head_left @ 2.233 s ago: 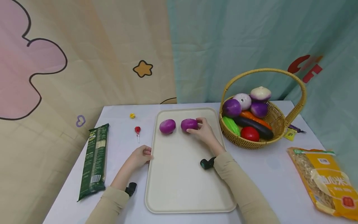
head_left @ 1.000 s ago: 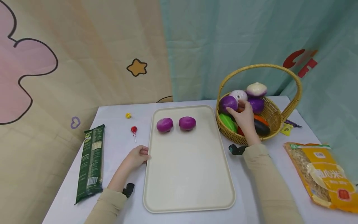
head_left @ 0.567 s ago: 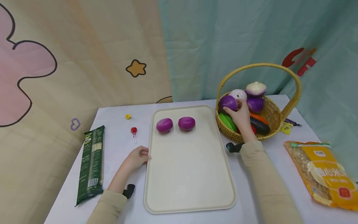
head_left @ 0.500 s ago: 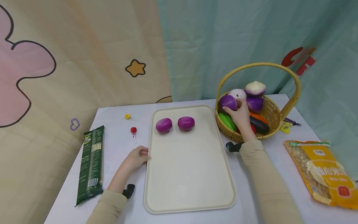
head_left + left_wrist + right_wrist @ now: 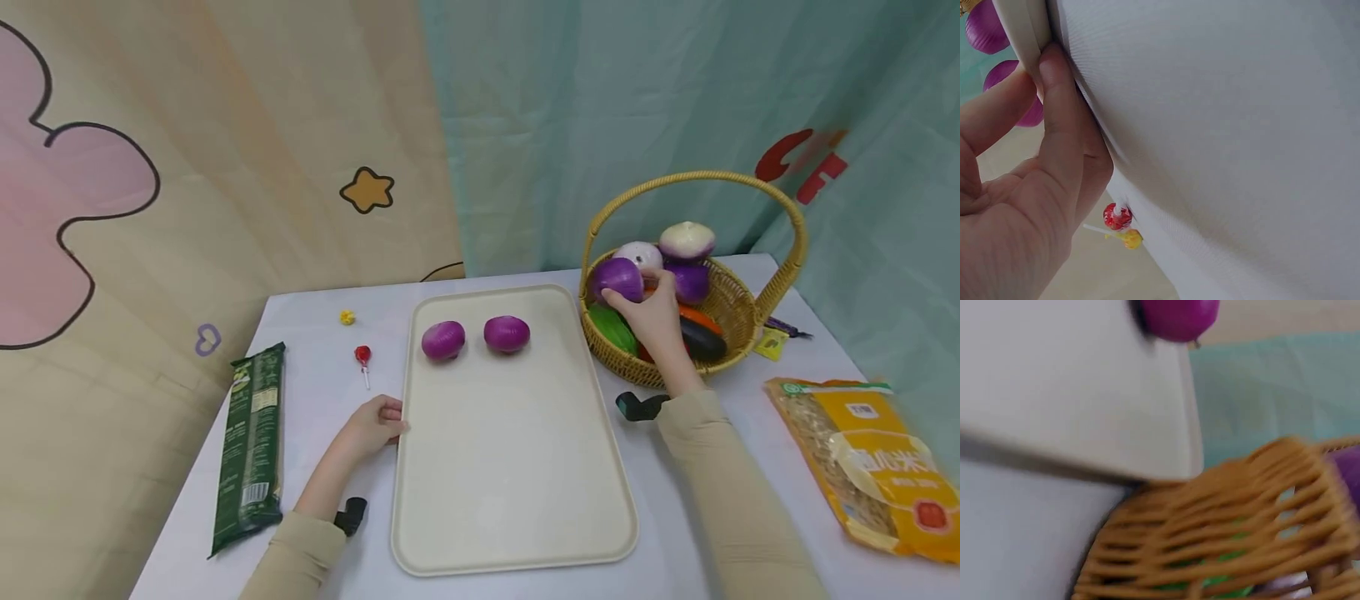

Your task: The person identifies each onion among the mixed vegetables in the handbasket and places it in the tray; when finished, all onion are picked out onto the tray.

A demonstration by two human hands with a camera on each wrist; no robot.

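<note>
Green packet [image 5: 251,446], lollipop [image 5: 363,357], yellow bag [image 5: 873,462]

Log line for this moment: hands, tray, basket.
right hand: grips purple onion in basket | left hand: holds tray edge | tray: two purple onions

The right hand [image 5: 656,315] grips a purple onion [image 5: 617,277] at the wicker basket's [image 5: 738,312] nine-o'clock rim. The left hand [image 5: 372,423] holds the cream tray's [image 5: 510,467] nine-o'clock edge. Two more purple onions [image 5: 443,341] lie side by side at the tray's twelve-o'clock end, well apart from both hands.
</note>
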